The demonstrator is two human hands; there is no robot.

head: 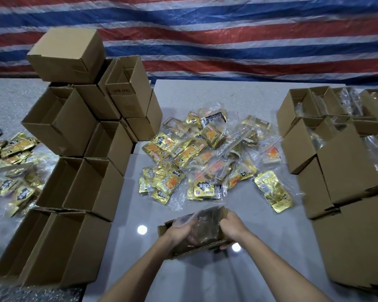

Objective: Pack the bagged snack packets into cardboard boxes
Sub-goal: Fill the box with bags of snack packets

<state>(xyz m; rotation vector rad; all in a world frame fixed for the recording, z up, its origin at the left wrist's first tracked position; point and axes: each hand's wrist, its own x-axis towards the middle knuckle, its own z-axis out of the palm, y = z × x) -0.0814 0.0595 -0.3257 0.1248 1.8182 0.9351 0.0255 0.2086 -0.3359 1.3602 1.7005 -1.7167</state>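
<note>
A small open cardboard box [165, 228] sits on the grey table right in front of me. Inside it lies a clear bag of snack packets [207, 225], blurred by motion. My left hand [181, 233] reaches into the box from the left and grips the bag, its fingers curled into the plastic. My right hand [232, 225] is curled over the box's right wall, with fingertips showing under the near right corner. Beyond the box, a loose pile of gold snack packets in clear bags [207, 158] covers the middle of the table.
Stacks of open cardboard boxes [79, 153] stand on the left. Boxes holding bagged packets [336, 138] stand on the right. More bagged packets [11, 171] lie at the far left. A striped tarpaulin [227, 35] hangs behind the table.
</note>
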